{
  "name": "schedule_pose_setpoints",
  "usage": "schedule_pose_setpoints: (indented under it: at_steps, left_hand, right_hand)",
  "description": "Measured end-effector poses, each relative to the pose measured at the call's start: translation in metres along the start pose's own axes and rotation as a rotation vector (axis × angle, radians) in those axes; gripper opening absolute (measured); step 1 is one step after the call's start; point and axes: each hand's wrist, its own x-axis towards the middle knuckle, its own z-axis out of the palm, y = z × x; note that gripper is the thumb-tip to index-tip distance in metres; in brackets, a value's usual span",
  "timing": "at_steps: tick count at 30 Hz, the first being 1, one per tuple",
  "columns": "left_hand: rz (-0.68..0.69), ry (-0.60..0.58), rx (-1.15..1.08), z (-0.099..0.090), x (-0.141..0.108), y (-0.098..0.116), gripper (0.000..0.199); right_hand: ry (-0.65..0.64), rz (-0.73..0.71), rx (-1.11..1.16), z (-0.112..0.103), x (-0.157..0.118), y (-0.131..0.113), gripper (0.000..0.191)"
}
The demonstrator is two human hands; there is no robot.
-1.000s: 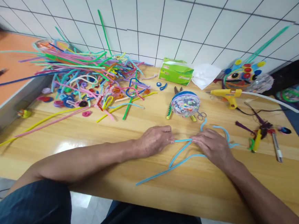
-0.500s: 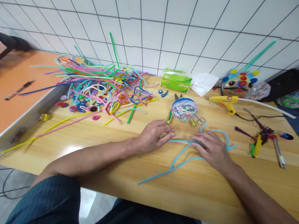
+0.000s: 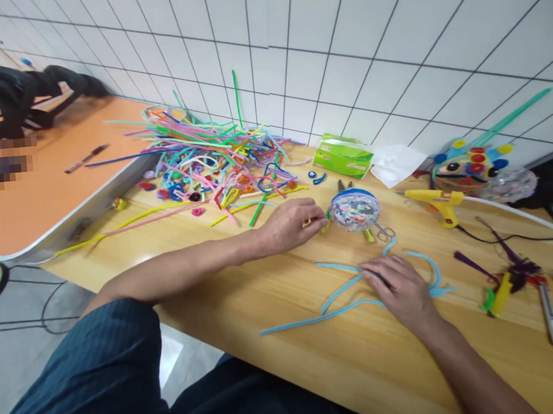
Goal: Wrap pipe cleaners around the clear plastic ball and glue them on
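My left hand (image 3: 294,223) reaches toward the middle of the table, its fingertips closed at one handle of a pair of pliers (image 3: 369,235). A round clear ball filled with coloured bits (image 3: 355,211), with a blue band on top, covers much of the pliers. Nearer to me, my right hand (image 3: 400,286) is closed over light blue pipe cleaners (image 3: 343,293), pressing them low at the tabletop. Something dark shows between its thumb and fingers; I cannot make out what it is. Small scissors (image 3: 386,233) lie just beyond this hand.
Coloured pipe cleaners (image 3: 204,139) are heaped by the tiled wall at left. Behind the ball sit a green tissue pack (image 3: 342,157) and white tissue (image 3: 397,164). At right are a yellow glue gun (image 3: 441,203), a decorated ball (image 3: 467,169), purple pieces (image 3: 521,270) and a cutter knife (image 3: 551,319).
My left hand has left the blue pipe cleaners and moved forward to the pliers beside the ball. The right hand stays on the pipe cleaners. The whole view has shifted left.
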Motion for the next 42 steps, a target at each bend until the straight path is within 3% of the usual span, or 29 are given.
schedule_pose_setpoints:
  at_steps: [4,8,15,20,25,29,32,36,39,40,42]
  left_hand:
    - [-0.026,0.032,0.075,-0.015,0.012,-0.017,0.026]
    - [-0.111,0.111,0.128,-0.043,0.018,-0.038,0.024]
    - [-0.238,0.208,0.273,-0.087,0.032,-0.092,0.028]
    - [-0.382,0.213,0.37,-0.085,0.067,-0.136,0.024]
    - [-0.507,0.134,0.401,-0.078,0.104,-0.166,0.041]
    - [-0.624,0.066,0.491,-0.074,0.122,-0.175,0.047]
    - [-0.627,0.018,0.549,-0.064,0.129,-0.177,0.053]
    - [-0.683,-0.047,0.482,-0.056,0.138,-0.179,0.047]
    - [-0.739,0.024,0.382,-0.066,0.143,-0.185,0.039]
    - [-0.769,0.141,0.246,-0.073,0.144,-0.188,0.037]
    - [-0.778,0.227,0.17,-0.089,0.145,-0.192,0.042]
  right_hand:
    - [0.016,-0.049,-0.007,0.002,0.002,0.001,0.011]
    - [0.019,-0.069,-0.016,0.003,0.003,0.001,0.011]
    - [0.006,-0.046,0.02,0.006,0.002,0.001,0.01]
    - [-0.009,-0.025,0.014,0.006,0.002,0.0,0.011]
    - [-0.015,-0.027,0.004,0.005,0.004,-0.002,0.01]
    - [-0.014,-0.028,0.019,0.005,0.004,-0.001,0.009]
    - [-0.018,-0.038,0.018,0.005,0.004,0.0,0.009]
    - [-0.017,-0.031,0.027,0.004,0.004,-0.001,0.011]
    - [-0.02,-0.023,0.028,0.005,0.004,-0.001,0.011]
    - [-0.022,-0.024,0.028,0.005,0.005,-0.001,0.01]
    - [-0.022,-0.027,0.031,0.005,0.005,-0.001,0.009]
